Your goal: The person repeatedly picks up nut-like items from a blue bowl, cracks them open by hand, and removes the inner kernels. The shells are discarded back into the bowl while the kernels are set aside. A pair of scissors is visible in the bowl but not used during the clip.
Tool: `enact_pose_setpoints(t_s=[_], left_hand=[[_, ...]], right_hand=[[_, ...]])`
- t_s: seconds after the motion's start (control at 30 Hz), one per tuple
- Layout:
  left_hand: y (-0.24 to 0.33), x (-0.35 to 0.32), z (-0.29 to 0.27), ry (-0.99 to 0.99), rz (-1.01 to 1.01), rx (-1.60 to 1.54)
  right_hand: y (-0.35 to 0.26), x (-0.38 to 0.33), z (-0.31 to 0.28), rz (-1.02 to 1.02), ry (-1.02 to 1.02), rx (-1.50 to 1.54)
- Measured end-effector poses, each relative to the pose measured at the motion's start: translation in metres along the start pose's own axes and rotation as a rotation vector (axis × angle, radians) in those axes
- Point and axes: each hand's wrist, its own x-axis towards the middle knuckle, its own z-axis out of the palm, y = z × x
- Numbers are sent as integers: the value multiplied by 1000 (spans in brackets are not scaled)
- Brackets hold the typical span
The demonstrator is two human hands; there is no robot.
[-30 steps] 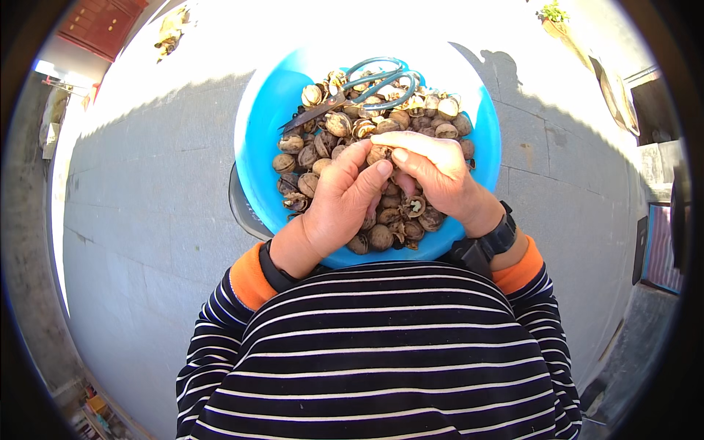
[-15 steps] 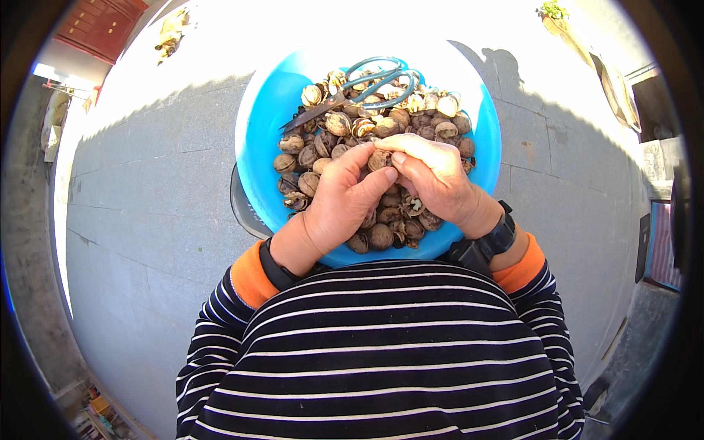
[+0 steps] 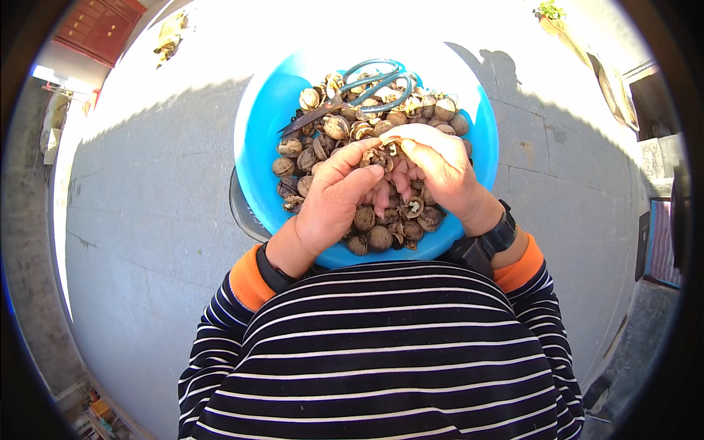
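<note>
A blue basin (image 3: 262, 176) in front of me holds many brown walnuts (image 3: 379, 237), some whole, some cracked with pale insides. Above the heap, my left hand (image 3: 331, 194) pinches a broken piece of walnut (image 3: 376, 158) between thumb and fingers. Close beside it, my right hand (image 3: 440, 170) grips another piece of the walnut, its shell (image 3: 393, 147) showing a pale inner side. Both hands curl inward, and their lower fingers show over the heap. Scissors (image 3: 383, 84) with blue-green handles lie on the walnuts at the far side, blades pointing left.
Under the basin's left side a dark rounded edge (image 3: 242, 209) sticks out. Grey paving (image 3: 161, 198) surrounds the basin, brightly sunlit farther off. A red cabinet (image 3: 99, 28) stands far left, a potted plant (image 3: 550, 11) far right.
The walnut, whole-looking between my fingertips before, is now split into pieces. My hands have moved slightly apart, and more of the curled lower fingers shows.
</note>
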Motion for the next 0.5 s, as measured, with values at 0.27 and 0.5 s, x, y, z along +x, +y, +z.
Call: enact_pose_setpoints(t_s=[0.27, 0.5], left_hand=[[-1, 0, -3, 41, 21, -79], [-7, 0, -3, 151, 120, 122]], right_hand=[[-2, 2, -2, 79, 51, 73], [-2, 4, -3, 71, -22, -108]])
